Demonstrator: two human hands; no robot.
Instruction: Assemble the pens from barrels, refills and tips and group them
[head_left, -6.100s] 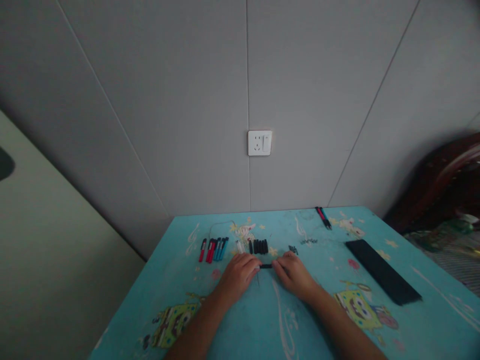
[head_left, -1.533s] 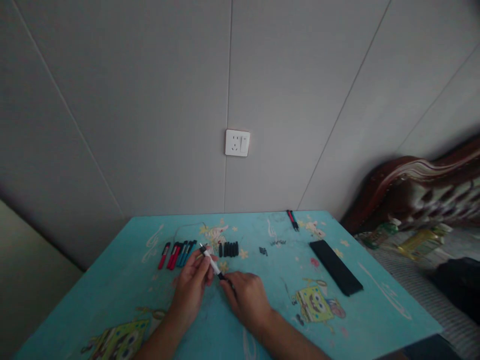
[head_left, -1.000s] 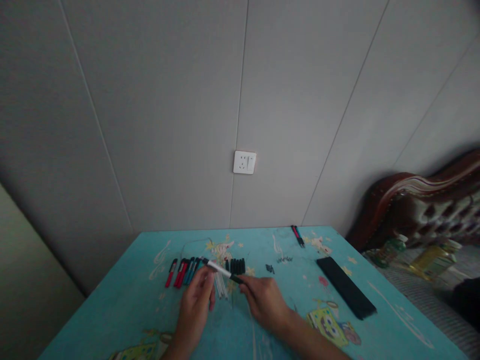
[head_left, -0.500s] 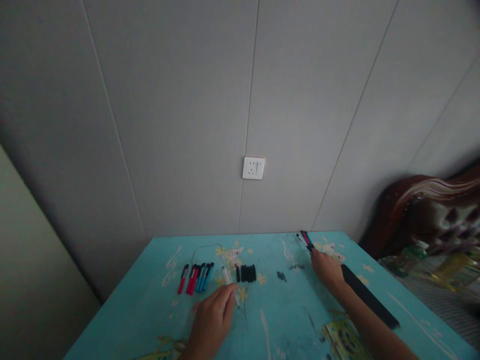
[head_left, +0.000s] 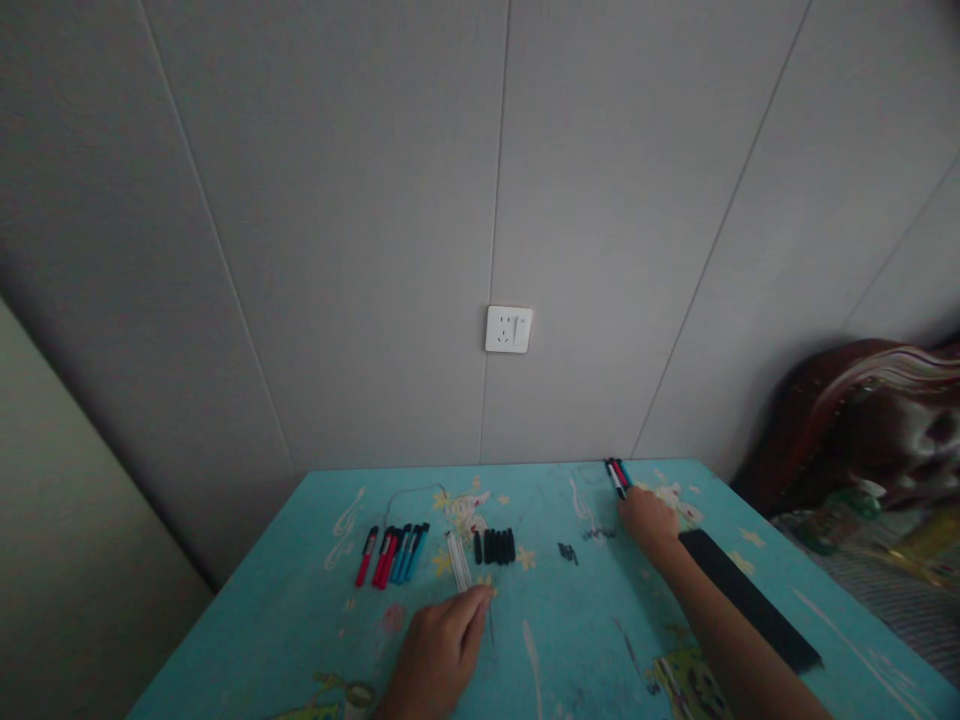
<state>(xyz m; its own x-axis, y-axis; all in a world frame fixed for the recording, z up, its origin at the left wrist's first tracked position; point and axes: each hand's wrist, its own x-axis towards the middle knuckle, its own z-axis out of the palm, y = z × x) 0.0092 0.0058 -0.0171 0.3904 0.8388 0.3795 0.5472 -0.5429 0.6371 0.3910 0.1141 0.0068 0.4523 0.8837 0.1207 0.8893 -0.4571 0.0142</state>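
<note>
My right hand (head_left: 649, 520) reaches to the far right of the table, its fingers closed around the lower ends of a few pens (head_left: 616, 476) in white, red and blue. My left hand (head_left: 444, 645) rests near the front middle, fingers curled and thumb pressed in. What it holds, if anything, is hidden. Just beyond its fingertips lie thin white sticks (head_left: 458, 562), like pen refills. Beside them stands a row of short black pieces (head_left: 499, 547), like pen caps. Red pens (head_left: 383, 558) and blue pens (head_left: 410, 553) with black ends lie side by side farther left.
Small dark parts (head_left: 568, 552) and thin coiled bits (head_left: 599, 534) lie right of centre. A long black strip (head_left: 750, 600) lies beside my right forearm. Behind the patterned blue table (head_left: 570, 620) rises a wall with a socket (head_left: 508, 329). A tufted brown headboard (head_left: 885, 420) is at right.
My left hand has drawn back slightly from the white sticks, showing more of them. At the far right, the pens by my right hand sit closer together and lie more lengthwise.
</note>
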